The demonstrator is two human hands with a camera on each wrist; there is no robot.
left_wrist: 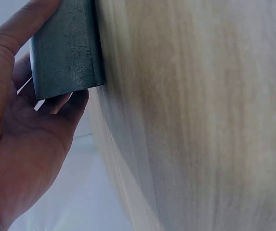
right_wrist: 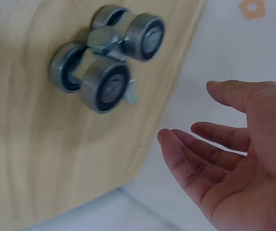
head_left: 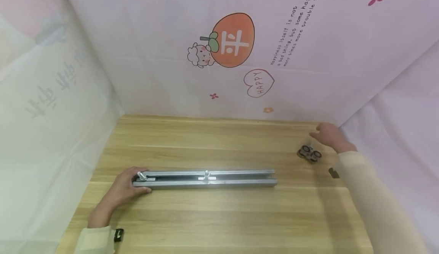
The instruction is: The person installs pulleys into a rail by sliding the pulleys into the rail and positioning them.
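Observation:
My left hand (head_left: 125,187) grips the left end of a long metal channel rail (head_left: 240,184) lying across the wooden table. Thumb and fingers sit on opposite sides of the rail (left_wrist: 68,53) in the left wrist view. Two bolts stand up in its slot: one bolt (head_left: 141,176) at the held end, another bolt (head_left: 207,174) near mid-length. To the right, a four-wheeled roller trolley (head_left: 310,154) rests on the table with its wheels (right_wrist: 111,86) showing. Just beyond it hovers my right hand (head_left: 330,136), holding nothing, its fingers (right_wrist: 186,166) loosely bent and apart from the trolley.
The wooden table (head_left: 219,223) ends at a printed cloth wall (head_left: 154,78) at the back. More cloth hangs on the left (head_left: 51,132) and right (head_left: 404,132), close to the right forearm. A black device (head_left: 118,235) sits at the left cuff.

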